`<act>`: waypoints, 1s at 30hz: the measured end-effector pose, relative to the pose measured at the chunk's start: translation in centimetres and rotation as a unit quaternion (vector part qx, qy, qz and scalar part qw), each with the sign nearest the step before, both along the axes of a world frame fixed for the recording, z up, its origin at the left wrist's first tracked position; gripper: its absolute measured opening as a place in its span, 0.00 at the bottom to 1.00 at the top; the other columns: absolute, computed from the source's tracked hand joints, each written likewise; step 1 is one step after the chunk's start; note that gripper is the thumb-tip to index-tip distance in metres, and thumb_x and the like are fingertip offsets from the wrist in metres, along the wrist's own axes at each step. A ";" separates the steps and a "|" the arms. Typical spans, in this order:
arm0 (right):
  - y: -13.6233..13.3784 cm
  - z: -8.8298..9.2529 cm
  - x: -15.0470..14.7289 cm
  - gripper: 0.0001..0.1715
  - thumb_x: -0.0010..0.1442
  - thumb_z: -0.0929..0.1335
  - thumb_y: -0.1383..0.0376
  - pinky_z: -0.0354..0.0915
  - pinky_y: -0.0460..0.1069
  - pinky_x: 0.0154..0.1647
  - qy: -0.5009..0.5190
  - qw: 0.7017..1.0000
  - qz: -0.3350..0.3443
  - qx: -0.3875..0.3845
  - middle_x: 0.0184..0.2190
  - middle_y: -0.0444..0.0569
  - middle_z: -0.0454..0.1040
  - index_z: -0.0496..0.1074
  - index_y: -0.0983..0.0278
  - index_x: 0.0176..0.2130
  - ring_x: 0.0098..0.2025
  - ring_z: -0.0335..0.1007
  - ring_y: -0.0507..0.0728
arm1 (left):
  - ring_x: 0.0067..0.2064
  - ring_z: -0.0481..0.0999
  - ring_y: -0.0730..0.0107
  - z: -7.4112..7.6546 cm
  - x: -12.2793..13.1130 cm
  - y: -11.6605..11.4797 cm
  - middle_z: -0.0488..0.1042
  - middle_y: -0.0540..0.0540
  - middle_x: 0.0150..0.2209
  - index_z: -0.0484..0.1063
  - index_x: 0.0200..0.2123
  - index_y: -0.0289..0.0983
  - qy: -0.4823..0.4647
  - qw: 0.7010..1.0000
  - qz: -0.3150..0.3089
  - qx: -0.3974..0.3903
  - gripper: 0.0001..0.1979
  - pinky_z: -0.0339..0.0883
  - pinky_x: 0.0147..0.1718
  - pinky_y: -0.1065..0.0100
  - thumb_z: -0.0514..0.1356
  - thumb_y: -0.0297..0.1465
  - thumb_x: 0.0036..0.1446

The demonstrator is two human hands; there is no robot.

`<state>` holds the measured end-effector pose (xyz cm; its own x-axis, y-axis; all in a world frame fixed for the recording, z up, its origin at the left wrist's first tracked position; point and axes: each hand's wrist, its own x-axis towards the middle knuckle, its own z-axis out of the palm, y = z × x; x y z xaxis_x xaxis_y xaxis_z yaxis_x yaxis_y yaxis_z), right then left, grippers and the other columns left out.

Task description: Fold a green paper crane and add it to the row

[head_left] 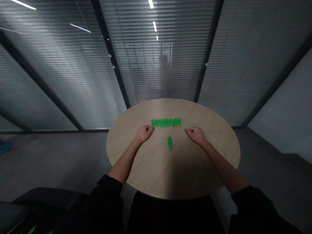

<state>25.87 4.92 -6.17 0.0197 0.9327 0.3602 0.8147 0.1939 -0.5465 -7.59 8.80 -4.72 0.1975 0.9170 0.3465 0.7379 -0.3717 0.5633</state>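
Both my hands rest on a round light-wood table (151, 169). My left hand (144, 133) is curled into a loose fist just below the left end of a row of several small green folded paper pieces (166, 122). My right hand (195, 134) is also curled shut, lying right of and slightly below the row's right end. A single green folded piece (170, 142) lies alone on the table between the two hands, touching neither. Nothing shows inside either fist.
Glass walls with horizontal blinds (161, 65) and dark frames stand right behind the table. Grey floor (48, 162) surrounds it. A dark chair or bag (44, 208) sits at the lower left by my body.
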 end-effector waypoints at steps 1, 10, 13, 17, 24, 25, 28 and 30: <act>0.0 0.0 0.0 0.29 0.59 0.61 0.48 0.47 0.48 0.25 0.000 1.000 0.001 0.000 0.15 0.42 0.55 0.57 0.62 0.16 0.20 0.53 0.51 | 0.22 0.57 0.73 0.0 0.0 0.0 0.57 0.53 0.17 0.57 0.17 0.39 0.000 1.000 0.000 0.000 0.22 0.46 0.25 0.67 0.50 0.45 0.57; 0.1 -0.1 0.1 0.28 0.59 0.61 0.49 0.46 0.49 0.25 -0.003 1.000 0.007 0.001 0.15 0.42 0.55 0.56 0.62 0.16 0.20 0.54 0.51 | 0.22 0.57 0.73 -0.6 -0.2 0.4 0.57 0.53 0.18 0.59 0.17 0.39 0.004 1.000 0.002 -0.002 0.22 0.46 0.25 0.67 0.50 0.45 0.58; 0.1 -0.2 0.2 0.28 0.59 0.61 0.49 0.47 0.48 0.25 -0.002 1.000 0.006 0.003 0.15 0.42 0.55 0.56 0.62 0.16 0.20 0.54 0.51 | 0.23 0.57 0.72 -0.5 -0.2 0.4 0.57 0.53 0.18 0.59 0.18 0.39 0.005 1.000 0.000 -0.002 0.22 0.46 0.25 0.67 0.50 0.45 0.58; 0.1 -0.2 0.2 0.28 0.59 0.61 0.49 0.47 0.48 0.24 -0.004 1.000 0.011 0.001 0.15 0.43 0.57 0.57 0.62 0.16 0.20 0.53 0.51 | 0.23 0.56 0.73 -0.3 -0.1 0.2 0.56 0.53 0.18 0.58 0.17 0.39 0.004 1.000 0.001 -0.002 0.22 0.46 0.25 0.67 0.50 0.45 0.58; 0.0 0.0 0.1 0.28 0.59 0.61 0.49 0.46 0.49 0.25 -0.007 1.000 0.005 0.003 0.15 0.43 0.56 0.56 0.62 0.16 0.20 0.53 0.51 | 0.22 0.56 0.73 -0.5 -0.2 0.4 0.56 0.53 0.18 0.57 0.17 0.39 -0.001 1.000 0.001 0.004 0.22 0.46 0.25 0.67 0.50 0.45 0.58; 0.0 0.0 0.1 0.28 0.59 0.61 0.49 0.46 0.49 0.25 -0.007 1.000 0.005 0.003 0.15 0.43 0.55 0.56 0.62 0.16 0.20 0.53 0.51 | 0.22 0.56 0.74 -0.6 -0.2 0.4 0.56 0.53 0.18 0.57 0.17 0.38 -0.002 1.000 0.001 0.004 0.22 0.46 0.25 0.67 0.50 0.45 0.58; -0.1 0.1 0.0 0.28 0.59 0.60 0.49 0.47 0.49 0.25 -0.006 1.000 0.007 0.001 0.15 0.42 0.55 0.56 0.62 0.16 0.20 0.53 0.51 | 0.22 0.57 0.74 -0.5 -0.2 0.3 0.57 0.53 0.18 0.57 0.17 0.38 0.000 1.000 0.002 0.003 0.22 0.46 0.25 0.67 0.50 0.45 0.58; -0.2 0.2 0.0 0.28 0.58 0.60 0.49 0.46 0.49 0.25 -0.006 1.000 0.007 -0.001 0.15 0.42 0.55 0.56 0.62 0.16 0.20 0.52 0.51 | 0.22 0.57 0.74 -0.4 -0.2 0.3 0.57 0.53 0.18 0.57 0.17 0.38 0.002 1.000 0.001 0.003 0.22 0.46 0.25 0.67 0.50 0.44 0.58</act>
<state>25.87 4.76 -5.95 0.0033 0.9338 0.3579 0.8185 0.2031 -0.5374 -7.76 9.06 -5.13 0.1975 0.9155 0.3506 0.7414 -0.3735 0.5576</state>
